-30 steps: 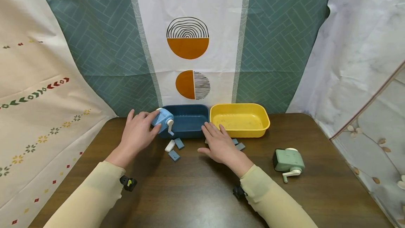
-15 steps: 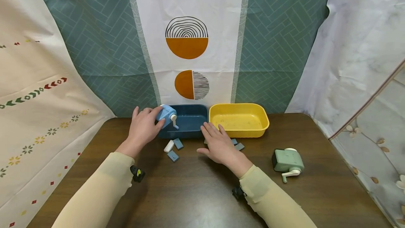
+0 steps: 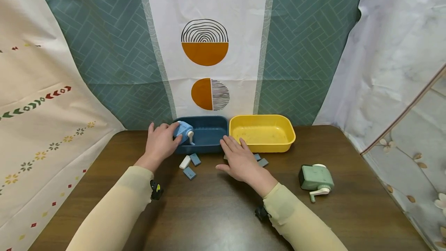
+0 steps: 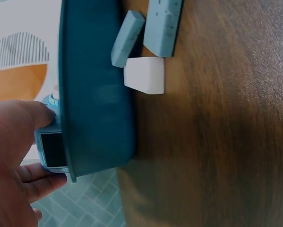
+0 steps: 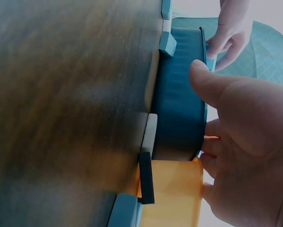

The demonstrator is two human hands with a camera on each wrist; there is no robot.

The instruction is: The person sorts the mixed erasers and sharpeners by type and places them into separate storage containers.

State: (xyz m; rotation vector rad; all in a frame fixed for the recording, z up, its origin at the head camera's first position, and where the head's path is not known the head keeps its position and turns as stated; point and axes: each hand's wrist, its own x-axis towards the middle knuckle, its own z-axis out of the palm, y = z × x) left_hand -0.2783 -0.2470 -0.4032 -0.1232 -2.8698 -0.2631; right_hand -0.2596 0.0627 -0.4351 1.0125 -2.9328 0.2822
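Observation:
My left hand [image 3: 170, 135] grips a light blue hand-crank sharpener [image 3: 184, 131] at the left end of the dark blue tray [image 3: 209, 147], its white crank toward the tray's inside. In the left wrist view my thumb and fingers hold the sharpener [image 4: 51, 147] just beyond the tray's wall [image 4: 94, 94]. My right hand [image 3: 232, 155] lies flat on the table with straight fingers, its fingertips touching the front of the blue tray [image 5: 179, 94] beside the yellow tray [image 3: 290, 140]. It holds nothing.
A white block [image 3: 184, 162] and two blue blocks [image 3: 195, 159] [image 3: 189, 172] lie before the blue tray. More small blocks [image 3: 263, 162] lie by my right hand. A green crank sharpener [image 3: 315, 177] stands at the right of the brown table [image 3: 216, 212]. Curtains hang behind.
My left hand has carried the blue sharpener a little right and away from me, over the left end of the blue tray. My right hand has stayed put.

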